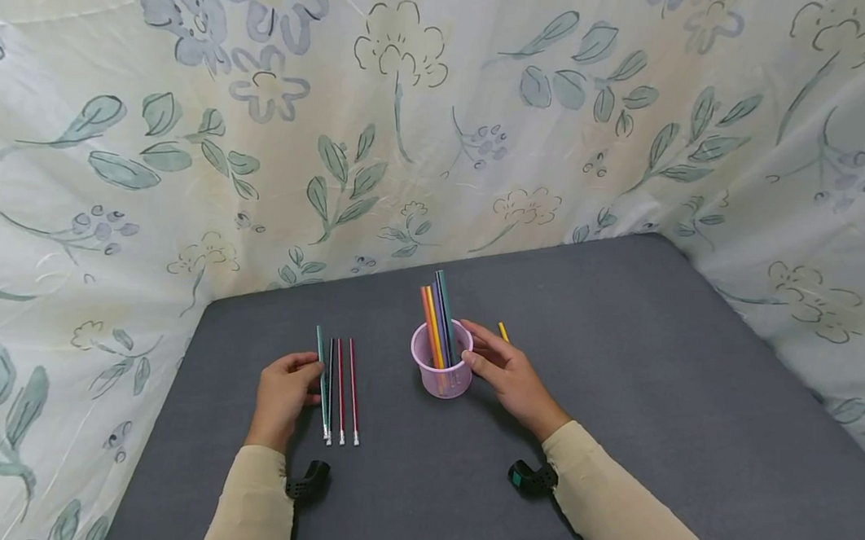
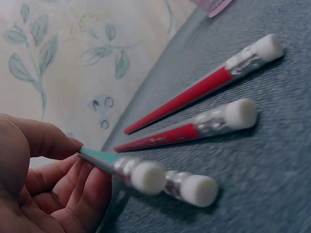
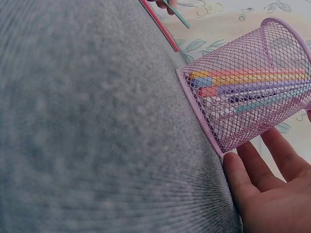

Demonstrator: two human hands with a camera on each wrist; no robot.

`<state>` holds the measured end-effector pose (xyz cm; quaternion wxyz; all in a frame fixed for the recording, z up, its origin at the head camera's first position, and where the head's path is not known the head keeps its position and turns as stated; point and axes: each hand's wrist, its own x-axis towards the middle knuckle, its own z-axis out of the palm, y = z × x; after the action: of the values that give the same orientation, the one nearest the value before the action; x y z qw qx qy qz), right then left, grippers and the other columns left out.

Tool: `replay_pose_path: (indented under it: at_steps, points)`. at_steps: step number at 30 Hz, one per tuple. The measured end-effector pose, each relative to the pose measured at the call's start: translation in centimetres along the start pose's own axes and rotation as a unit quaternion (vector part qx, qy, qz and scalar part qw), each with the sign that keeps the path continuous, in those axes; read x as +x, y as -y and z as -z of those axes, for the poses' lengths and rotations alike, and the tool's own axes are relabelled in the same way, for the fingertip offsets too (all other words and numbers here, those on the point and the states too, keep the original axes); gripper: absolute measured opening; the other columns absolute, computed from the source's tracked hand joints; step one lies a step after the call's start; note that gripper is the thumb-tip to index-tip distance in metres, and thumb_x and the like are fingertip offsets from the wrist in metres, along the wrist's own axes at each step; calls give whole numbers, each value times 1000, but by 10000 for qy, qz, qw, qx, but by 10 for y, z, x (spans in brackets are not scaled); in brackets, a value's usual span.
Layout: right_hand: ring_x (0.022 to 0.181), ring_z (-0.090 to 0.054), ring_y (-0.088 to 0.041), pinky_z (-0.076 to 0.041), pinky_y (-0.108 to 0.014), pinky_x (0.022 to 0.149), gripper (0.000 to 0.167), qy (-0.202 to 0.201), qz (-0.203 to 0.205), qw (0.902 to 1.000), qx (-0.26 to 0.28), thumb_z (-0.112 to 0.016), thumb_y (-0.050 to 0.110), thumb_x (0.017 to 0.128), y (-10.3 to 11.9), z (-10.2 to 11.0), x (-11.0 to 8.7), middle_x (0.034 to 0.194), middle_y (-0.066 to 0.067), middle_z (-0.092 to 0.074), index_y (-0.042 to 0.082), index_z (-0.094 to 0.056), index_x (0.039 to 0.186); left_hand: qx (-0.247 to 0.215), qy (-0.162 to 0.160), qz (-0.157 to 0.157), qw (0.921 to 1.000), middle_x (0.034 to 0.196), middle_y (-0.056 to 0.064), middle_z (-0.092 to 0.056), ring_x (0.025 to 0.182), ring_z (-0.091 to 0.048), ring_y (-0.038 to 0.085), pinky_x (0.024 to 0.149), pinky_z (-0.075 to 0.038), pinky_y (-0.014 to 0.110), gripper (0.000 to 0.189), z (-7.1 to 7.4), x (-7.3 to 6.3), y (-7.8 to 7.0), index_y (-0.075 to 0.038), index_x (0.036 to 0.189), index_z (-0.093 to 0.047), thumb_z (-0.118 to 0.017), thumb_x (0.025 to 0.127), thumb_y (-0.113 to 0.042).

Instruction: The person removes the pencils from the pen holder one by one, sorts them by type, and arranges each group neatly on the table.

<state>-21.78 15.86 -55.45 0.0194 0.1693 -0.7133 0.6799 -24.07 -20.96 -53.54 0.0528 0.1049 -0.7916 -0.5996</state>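
Observation:
My left hand (image 1: 284,397) pinches a teal pencil (image 1: 320,370) between thumb and fingers. Its white eraser (image 2: 148,178) points toward the left wrist camera, raised a little over the cloth. Right beside it lies a dark pencil (image 1: 331,403), mostly covered by the hand in the left wrist view. Two red pencils (image 1: 341,387) lie parallel to these on the right. My right hand (image 1: 507,380) holds a pink mesh pencil cup (image 1: 447,382) by its right side, thumb at the rim. Orange, yellow, purple, dark and teal pencils (image 3: 252,87) stand in the upright cup.
A yellow pencil (image 1: 503,332) lies behind the right hand, mostly hidden by it. Dark grey cloth (image 1: 618,378) covers the table. A floral curtain (image 1: 439,140) hangs along its back and sides.

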Motion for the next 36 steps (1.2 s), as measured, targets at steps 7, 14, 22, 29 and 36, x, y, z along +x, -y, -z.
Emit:
replay_pose_path:
  at_steps: [7,14,22,29,36]
  points:
    - [136,-60,-33,-48,-54,113,55,-1,2,10000,3,-69,23,110,0,1,0,150,-12,-62,26,-54,163,280,-22,101,9996,107,20,-71,77,-69,19,56,-60,28,31,4,-1,1,6,132,-69,-69,105,-9]
    - [135,-60,-32,-50,-47,112,54,-6,36,10000,19,-69,22,110,-2,1,1,148,-12,-63,25,-55,162,1119,-227,-256,9931,105,20,-74,74,-68,20,54,-59,28,28,0,-2,3,5,126,-71,-73,102,-9]
    - [135,-60,-31,-49,-48,112,55,-11,7,10000,15,-70,24,109,-1,0,1,148,-11,-63,27,-56,162,1317,-213,-377,9903,101,18,-73,74,-66,21,52,-59,29,28,0,-1,7,5,125,-72,-76,101,-11]
    - [135,-60,-32,-50,-47,111,55,-4,37,10000,39,-70,22,110,-1,1,1,148,-11,-63,26,-55,162,1212,-202,-370,9917,101,17,-73,78,-67,22,54,-60,30,26,-1,-1,7,3,123,-73,-77,102,-13]
    - [135,-61,-32,-51,-44,110,55,1,44,10000,46,-70,22,110,-1,1,1,148,-11,-63,26,-55,162,715,-232,-522,9958,105,19,-73,77,-68,21,57,-61,29,26,-5,-4,2,2,125,-74,-74,105,-15]
